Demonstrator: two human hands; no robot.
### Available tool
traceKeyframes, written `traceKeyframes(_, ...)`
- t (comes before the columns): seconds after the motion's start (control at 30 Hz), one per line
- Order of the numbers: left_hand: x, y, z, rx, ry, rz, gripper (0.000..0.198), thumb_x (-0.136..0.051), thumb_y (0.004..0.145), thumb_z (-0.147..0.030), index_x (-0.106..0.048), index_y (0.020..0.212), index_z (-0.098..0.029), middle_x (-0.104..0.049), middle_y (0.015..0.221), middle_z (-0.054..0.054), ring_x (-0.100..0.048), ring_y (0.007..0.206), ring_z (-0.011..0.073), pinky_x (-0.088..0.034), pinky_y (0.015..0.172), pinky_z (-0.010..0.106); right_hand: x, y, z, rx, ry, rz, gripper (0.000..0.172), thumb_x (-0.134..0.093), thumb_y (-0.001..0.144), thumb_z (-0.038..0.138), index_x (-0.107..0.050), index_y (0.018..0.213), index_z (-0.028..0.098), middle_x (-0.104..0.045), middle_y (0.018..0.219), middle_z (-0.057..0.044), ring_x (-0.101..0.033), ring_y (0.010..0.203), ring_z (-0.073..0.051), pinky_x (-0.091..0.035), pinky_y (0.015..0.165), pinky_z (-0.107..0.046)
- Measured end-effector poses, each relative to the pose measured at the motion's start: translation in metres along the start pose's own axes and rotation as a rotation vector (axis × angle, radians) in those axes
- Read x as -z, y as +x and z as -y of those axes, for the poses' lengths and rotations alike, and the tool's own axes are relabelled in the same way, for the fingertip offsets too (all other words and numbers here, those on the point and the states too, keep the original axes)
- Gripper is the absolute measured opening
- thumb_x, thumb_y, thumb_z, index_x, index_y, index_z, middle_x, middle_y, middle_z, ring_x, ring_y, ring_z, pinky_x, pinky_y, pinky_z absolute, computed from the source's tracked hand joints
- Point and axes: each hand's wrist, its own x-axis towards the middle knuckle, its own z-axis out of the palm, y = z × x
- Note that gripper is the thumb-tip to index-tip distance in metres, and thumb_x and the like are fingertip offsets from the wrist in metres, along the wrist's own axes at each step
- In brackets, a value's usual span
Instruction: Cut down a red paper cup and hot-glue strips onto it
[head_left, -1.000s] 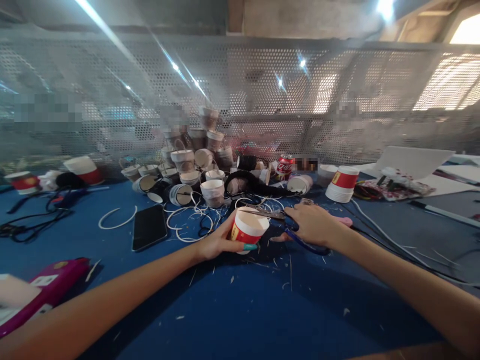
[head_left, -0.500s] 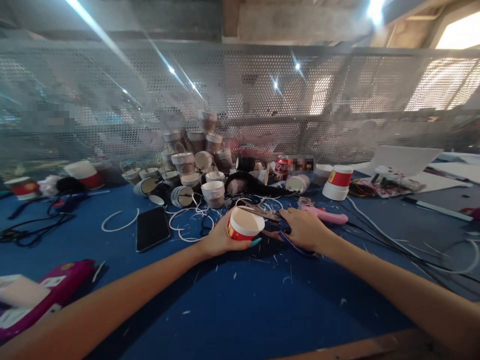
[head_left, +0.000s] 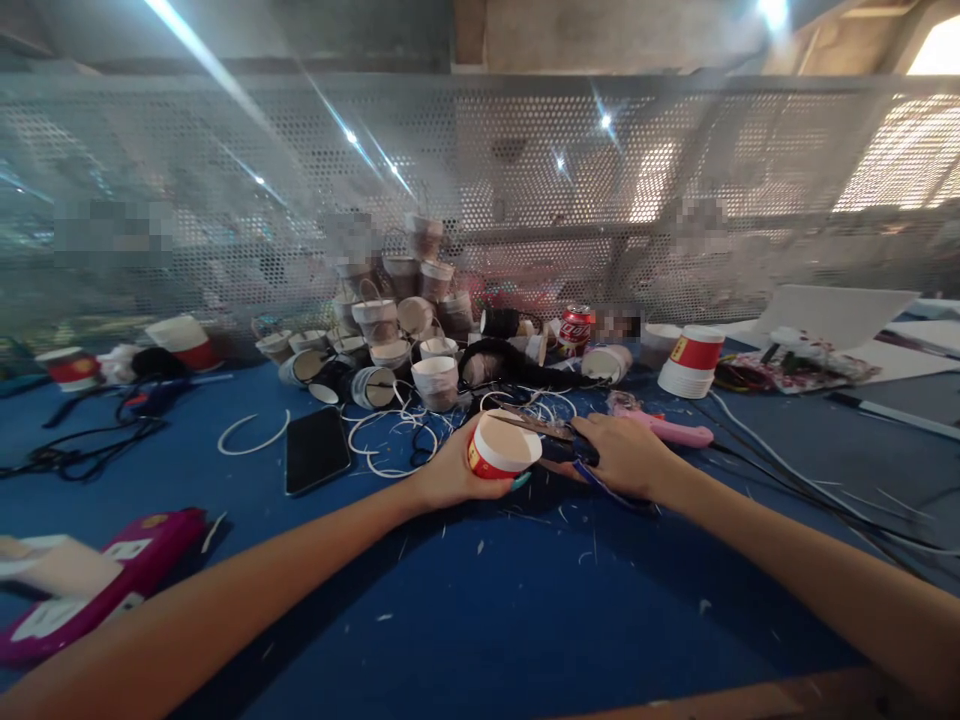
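Note:
My left hand (head_left: 450, 468) is wrapped round a red and white paper cup (head_left: 504, 448), its open mouth tilted up toward me. In my right hand (head_left: 626, 452) is a pair of scissors (head_left: 585, 450) with dark blue handles. Their blades reach left to the cup's rim, the upper one along the far side; whether the paper is being cut there I cannot make out. Just behind the hands lie white cord loops (head_left: 390, 458) and several small white-wrapped cups (head_left: 435, 383) with cord handles.
A black phone (head_left: 317, 450) lies left of the hands, a magenta power strip (head_left: 154, 545) nearer me. On the right are a pink glue gun (head_left: 671, 430), stacked paper cups (head_left: 691, 362) and cables. A red can (head_left: 577, 330) stands behind, before a perforated metal screen (head_left: 525, 200).
The scissor blades have closed together somewhat at the cup's rim. The whole view has shifted slightly, so things appear further right. Both hands keep their hold.

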Motion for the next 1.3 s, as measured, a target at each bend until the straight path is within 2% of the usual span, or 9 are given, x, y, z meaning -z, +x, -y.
traceKeyframes(0.3,0.001,-0.001,0.005,-0.021,-0.012,0.012,0.068,-0.074,0.057,-0.019,-0.041,0.116,-0.016,-0.058,0.111,0.010,-0.058,0.099,0.0217,-0.045,0.089,0.036,-0.002,-0.001,-0.001,0.013,0.046,-0.015,0.042,-0.042,0.081,0.053,-0.056,0.093,0.014,-0.066,0.092,-0.012,-0.062,0.082,-0.024,-0.039,0.068,-0.030)
traceKeyframes(0.57,0.000,-0.001,0.003,0.019,-0.059,0.008,0.065,-0.076,0.056,-0.020,-0.044,0.111,-0.015,-0.061,0.103,0.008,-0.060,0.092,0.0195,-0.046,0.086,0.035,-0.004,0.000,0.003,0.005,0.147,0.030,0.041,-0.043,0.081,0.054,-0.056,0.088,0.015,-0.067,0.093,-0.012,-0.062,0.079,-0.022,-0.039,0.064,-0.027)
traceKeyframes(0.77,-0.002,-0.002,0.001,0.049,-0.104,0.015,0.064,-0.076,0.056,-0.019,-0.045,0.111,-0.016,-0.062,0.106,0.009,-0.060,0.092,0.0198,-0.046,0.086,0.035,-0.006,0.001,0.002,-0.030,0.059,0.089,0.040,-0.038,0.086,0.050,-0.056,0.091,0.014,-0.068,0.089,-0.013,-0.064,0.078,-0.026,-0.038,0.061,-0.029)
traceKeyframes(0.9,-0.002,-0.002,-0.002,0.059,-0.117,-0.034,0.064,-0.077,0.054,-0.018,-0.047,0.111,-0.016,-0.063,0.105,0.008,-0.059,0.093,0.0196,-0.045,0.088,0.035,-0.007,0.002,0.002,-0.072,0.034,0.035,0.039,-0.039,0.086,0.049,-0.055,0.093,0.013,-0.068,0.093,-0.014,-0.063,0.083,-0.028,-0.038,0.063,-0.031)
traceKeyframes(1.03,0.001,0.001,0.001,0.122,-0.218,-0.086,0.061,-0.079,0.052,-0.018,-0.051,0.106,-0.015,-0.065,0.096,0.007,-0.059,0.086,0.0184,-0.046,0.083,0.034,-0.008,0.003,0.000,-0.129,0.040,-0.034,0.035,-0.041,0.086,0.046,-0.053,0.092,0.014,-0.067,0.093,-0.013,-0.063,0.082,-0.026,-0.037,0.063,-0.030)
traceKeyframes(1.17,0.006,0.004,0.007,0.145,-0.401,-0.126,0.048,-0.078,0.052,-0.021,-0.059,0.096,-0.015,-0.067,0.086,0.005,-0.060,0.077,0.0160,-0.047,0.075,0.030,-0.006,0.004,-0.001,-0.184,0.042,-0.055,0.024,-0.040,0.088,0.036,-0.052,0.087,0.016,-0.067,0.086,-0.011,-0.063,0.077,-0.024,-0.035,0.060,-0.028)
traceKeyframes(1.3,0.009,0.007,0.009,0.181,-0.583,-0.145,0.043,-0.076,0.055,-0.028,-0.063,0.092,-0.012,-0.068,0.082,0.007,-0.063,0.074,0.0177,-0.049,0.073,0.031,-0.003,0.004,-0.002,-0.210,0.050,-0.069,0.024,-0.039,0.088,0.036,-0.052,0.085,0.016,-0.068,0.085,-0.011,-0.063,0.077,-0.024,-0.033,0.060,-0.028)
